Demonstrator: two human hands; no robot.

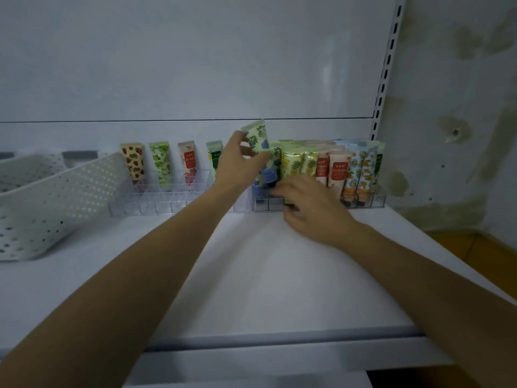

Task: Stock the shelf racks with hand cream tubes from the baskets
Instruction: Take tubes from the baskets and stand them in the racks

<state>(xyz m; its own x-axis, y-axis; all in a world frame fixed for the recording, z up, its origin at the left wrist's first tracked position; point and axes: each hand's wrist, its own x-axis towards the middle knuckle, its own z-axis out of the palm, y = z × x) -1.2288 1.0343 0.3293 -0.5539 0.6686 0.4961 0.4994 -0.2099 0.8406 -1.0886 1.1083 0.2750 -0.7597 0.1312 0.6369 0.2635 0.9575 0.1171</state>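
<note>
My left hand [240,161] pinches a green-and-blue patterned hand cream tube [256,137], held upright above the left end of the right clear rack [375,198]. That rack is packed with several tubes: blueberry, pineapple [292,166], peach-white [338,170] and orange-print ones. My right hand [305,205] rests at the rack's front, its fingers curled against the bottoms of the blueberry and pineapple tubes; whether it grips one is unclear. The left clear rack [156,201] holds a strawberry tube [134,161], a green grape tube [161,161], a pink tube [188,161] and one partly hidden behind my left hand.
A white perforated basket [56,203] stands tilted at the left of the white shelf [265,275], with a second basket [25,166] behind it. A slotted upright [384,79] runs up the right of the back panel, next to a stained wall.
</note>
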